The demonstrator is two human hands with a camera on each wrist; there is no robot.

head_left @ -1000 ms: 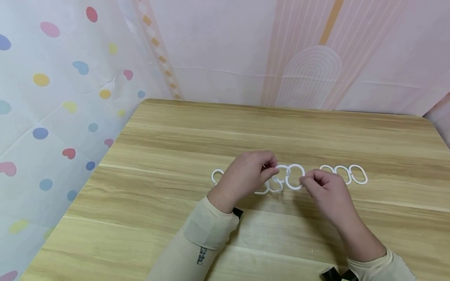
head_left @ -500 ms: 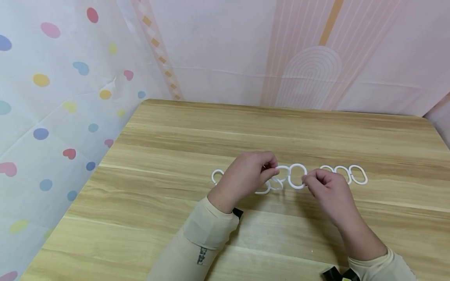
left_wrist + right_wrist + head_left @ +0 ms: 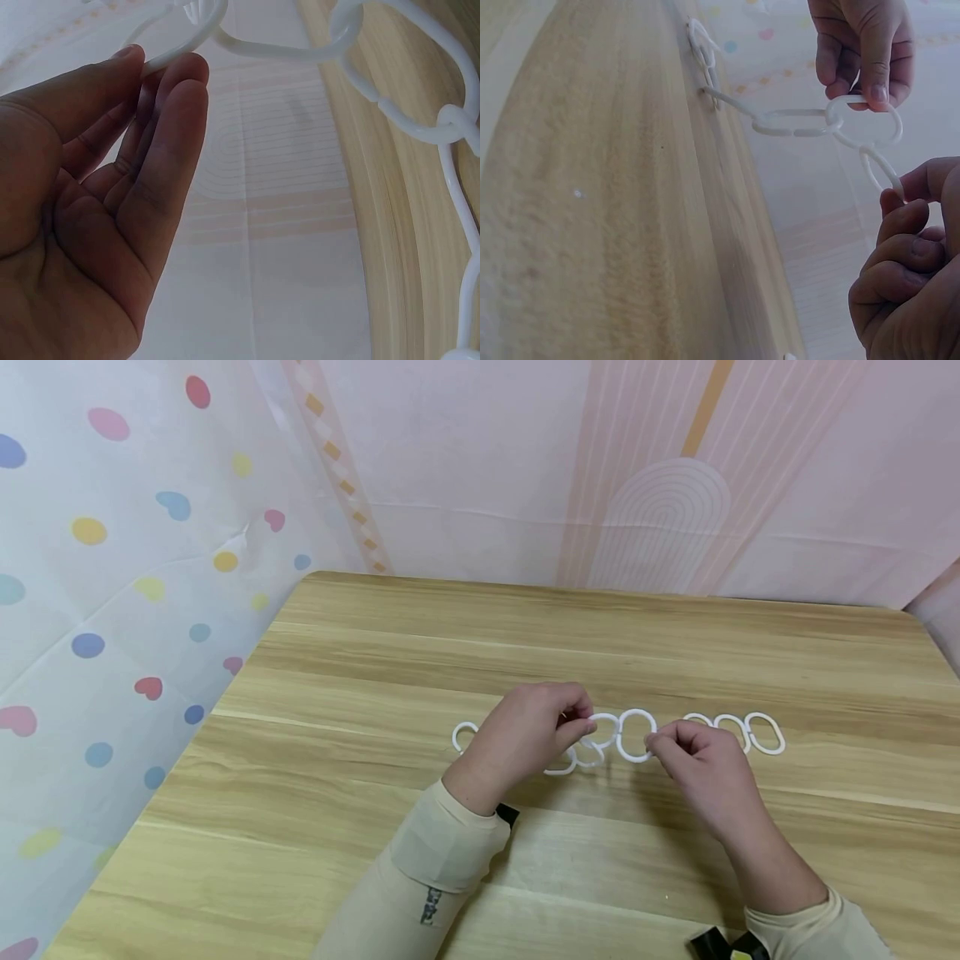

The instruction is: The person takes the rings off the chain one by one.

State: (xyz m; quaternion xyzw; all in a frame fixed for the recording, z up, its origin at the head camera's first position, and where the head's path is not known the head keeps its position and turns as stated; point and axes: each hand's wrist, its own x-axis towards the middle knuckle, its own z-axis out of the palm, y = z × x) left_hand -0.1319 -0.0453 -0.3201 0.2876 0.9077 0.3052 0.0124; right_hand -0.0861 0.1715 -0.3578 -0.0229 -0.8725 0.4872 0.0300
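My left hand (image 3: 521, 739) pinches a white plastic chain link (image 3: 603, 717) between thumb and fingertips, above the table. The end link (image 3: 637, 712), joined to it, is pinched by my right hand (image 3: 701, 768). In the right wrist view the left hand's link (image 3: 897, 124) and the right hand's thinner-looking link (image 3: 868, 171) hook through each other. More joined links (image 3: 789, 112) slope from the left hand's link down to the tabletop. The left wrist view shows a link with a small gap (image 3: 381, 102) in its loop. Part of the chain lies hidden behind my left hand.
Several white links (image 3: 781, 739) lie in a row on the wooden table (image 3: 480, 635), just beyond my right hand. Another link (image 3: 455, 739) shows left of my left hand. A patterned cloth (image 3: 480, 460) hangs behind the table; a dotted one (image 3: 120, 585) hangs at the left.
The right hand and its end link have shifted slightly to the right, drawing the two held links further apart. My left hand has stayed almost still.
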